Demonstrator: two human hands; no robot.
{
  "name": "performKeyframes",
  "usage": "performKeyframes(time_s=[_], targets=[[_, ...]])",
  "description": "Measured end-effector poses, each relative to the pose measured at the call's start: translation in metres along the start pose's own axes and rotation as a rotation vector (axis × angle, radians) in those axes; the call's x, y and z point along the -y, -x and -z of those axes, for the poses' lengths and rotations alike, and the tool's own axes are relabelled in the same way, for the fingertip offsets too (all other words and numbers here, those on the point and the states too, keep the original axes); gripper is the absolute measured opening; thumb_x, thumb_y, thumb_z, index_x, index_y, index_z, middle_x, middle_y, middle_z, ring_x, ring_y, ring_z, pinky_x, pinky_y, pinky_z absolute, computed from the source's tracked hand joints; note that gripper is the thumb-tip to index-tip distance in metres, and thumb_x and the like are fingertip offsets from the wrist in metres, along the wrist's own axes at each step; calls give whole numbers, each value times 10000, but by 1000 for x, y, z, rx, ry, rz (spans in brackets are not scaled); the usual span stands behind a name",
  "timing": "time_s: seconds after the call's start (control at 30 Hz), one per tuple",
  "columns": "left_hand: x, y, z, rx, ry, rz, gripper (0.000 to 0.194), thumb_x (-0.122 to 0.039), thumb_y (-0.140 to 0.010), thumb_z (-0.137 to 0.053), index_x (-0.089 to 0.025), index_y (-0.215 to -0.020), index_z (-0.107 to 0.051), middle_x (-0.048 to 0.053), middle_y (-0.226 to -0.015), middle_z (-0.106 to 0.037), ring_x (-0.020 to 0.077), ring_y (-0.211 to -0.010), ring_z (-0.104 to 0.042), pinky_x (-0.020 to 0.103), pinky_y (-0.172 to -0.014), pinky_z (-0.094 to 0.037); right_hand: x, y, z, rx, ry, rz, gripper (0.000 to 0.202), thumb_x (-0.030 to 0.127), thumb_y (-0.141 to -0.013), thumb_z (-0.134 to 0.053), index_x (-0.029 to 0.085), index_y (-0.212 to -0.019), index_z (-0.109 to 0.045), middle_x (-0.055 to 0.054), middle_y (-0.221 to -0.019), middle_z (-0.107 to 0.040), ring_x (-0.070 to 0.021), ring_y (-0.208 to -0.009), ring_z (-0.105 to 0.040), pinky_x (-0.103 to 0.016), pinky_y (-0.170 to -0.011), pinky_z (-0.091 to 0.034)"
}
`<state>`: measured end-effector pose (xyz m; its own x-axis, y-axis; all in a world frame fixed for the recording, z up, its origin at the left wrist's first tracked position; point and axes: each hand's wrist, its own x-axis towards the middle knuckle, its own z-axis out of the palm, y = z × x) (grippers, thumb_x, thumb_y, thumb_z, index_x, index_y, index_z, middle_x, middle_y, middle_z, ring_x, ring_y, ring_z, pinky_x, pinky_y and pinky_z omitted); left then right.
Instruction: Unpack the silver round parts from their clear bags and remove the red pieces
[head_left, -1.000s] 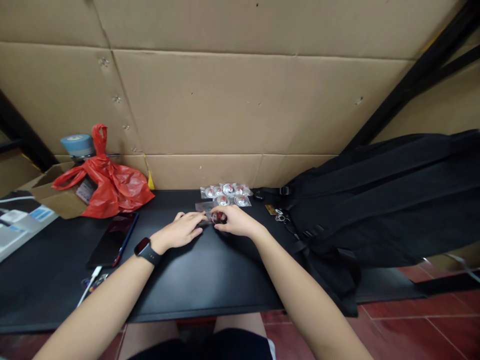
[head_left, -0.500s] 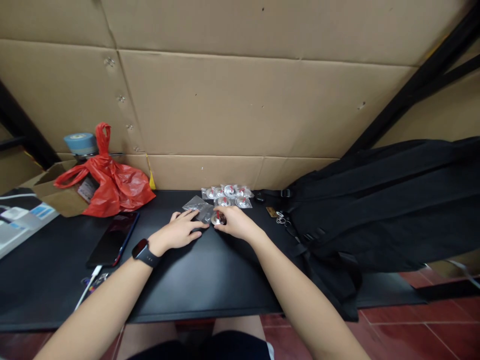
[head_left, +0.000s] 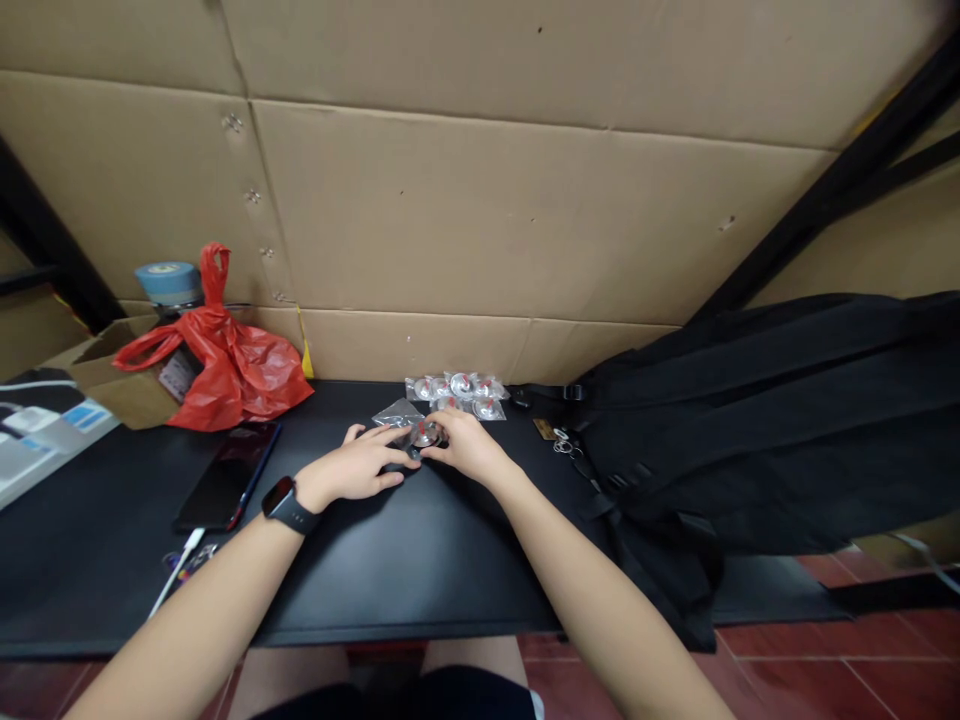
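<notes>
Between the fingertips of my right hand is a small round silver disc with a red mark on it. The disc lies at the near right end of a clear plastic bag, apparently partly inside its mouth. My left hand, with a black watch on the wrist, rests on the bag with fingers stretched out and apart. Its fingertips touch the bag's edge beside the disc. Just behind my right hand, several similar discs in clear bags lie in two rows against the cardboard.
A black backpack fills the right side, with keyrings beside it. On the left are a phone on a white cable, a red plastic bag, a cardboard box and a white power strip. Cardboard walls the back.
My right hand has moved slightly left, bringing the disc to the clear bag's mouth. My left fingertips have shifted a little at the bag's edge. The view has tilted slightly.
</notes>
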<state>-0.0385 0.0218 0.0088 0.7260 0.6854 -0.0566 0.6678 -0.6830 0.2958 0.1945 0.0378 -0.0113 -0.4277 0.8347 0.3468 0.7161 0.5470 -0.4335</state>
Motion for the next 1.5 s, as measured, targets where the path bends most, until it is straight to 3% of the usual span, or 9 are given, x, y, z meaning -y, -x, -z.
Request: performKeyframes(time_s=[0.17, 0.37, 0.57, 0.8, 0.97, 1.13, 1.33, 1.5], targets=[[2, 0, -1, 16, 11, 1, 346, -339, -930, -546, -402, -1259, -629, 57, -1589, -338, 328, -1481, -245, 583, -1131, -174, 1, -1, 1, -25, -78, 64, 360, 216, -709, -848, 155, -1014, -667, -45, -846, -658, -169, -752, -602, -280, -719, -483], [4, 0, -1, 36, 22, -19, 352, -361, -939, -532, -418, -1277, -611, 54, -1585, -346, 330, -1485, -231, 597, -1123, -157, 5, 1, 13, 83, -228, 105, 153, 129, -835, -707, 178, -979, -684, -31, -854, -699, -137, -729, -638, -240, -705, -500], [-1, 1, 4, 68, 24, -9, 335, -357, -926, -552, -424, -1246, -625, 46, -1592, -330, 340, -1477, -249, 612, -1100, -188, 4, -3, 1, 5, -124, 124, 191, 210, -735, -830, 163, -842, -679, -22, -780, -643, -132, -676, -572, -243, -672, -466], [-5, 2, 9, 88, 32, 20, 328, -324, -914, -563, -401, -1225, -633, 39, -1577, -363, 334, -1473, -260, 624, -1108, -171, 0, 0, 2, 141, -268, 94, 152, 131, -768, -772, 171, -884, -682, -8, -780, -672, -109, -626, -601, -209, -635, -467], [-5, 3, 10, 108, 41, 8, 352, -310, -899, -581, -399, -1237, -624, 38, -1594, -324, 327, -1482, -244, 625, -1122, -158, -2, -2, -1, 87, -131, 10, 224, 240, -702, -852, 177, -828, -678, -1, -761, -675, -116, -647, -573, -213, -623, -417], [-3, 3, 7, 128, 57, 0, 391, -291, -890, -589, -390, -1268, -602, 54, -1614, -268, 331, -1493, -209, 661, -1123, -125, 9, -2, -3, 74, 24, -128, 331, 387, -720, -838, 228, -946, -655, 15, -794, -698, -135, -688, -609, -221, -602, -368], [0, 3, 4, 120, 64, -14, 403, -297, -894, -585, -397, -1284, -590, 47, -1626, -230, 347, -1499, -179, 689, -1115, -119, 18, 2, -1, 80, 61, -133, 260, 344, -797, -771, 251, -981, -613, 19, -803, -701, -155, -754, -651, -228, -601, -370], [-3, 2, 5, 135, 73, 24, 465, -268, -880, -596, -399, -1326, -563, 59, -1637, -176, 347, -1507, -140, 677, -1122, -131, 15, -5, -8, 0, 145, -181, 292, 337, -803, -773, 257, -1022, -598, 10, -820, -685, -165, -761, -631, -239, -612, -386]])
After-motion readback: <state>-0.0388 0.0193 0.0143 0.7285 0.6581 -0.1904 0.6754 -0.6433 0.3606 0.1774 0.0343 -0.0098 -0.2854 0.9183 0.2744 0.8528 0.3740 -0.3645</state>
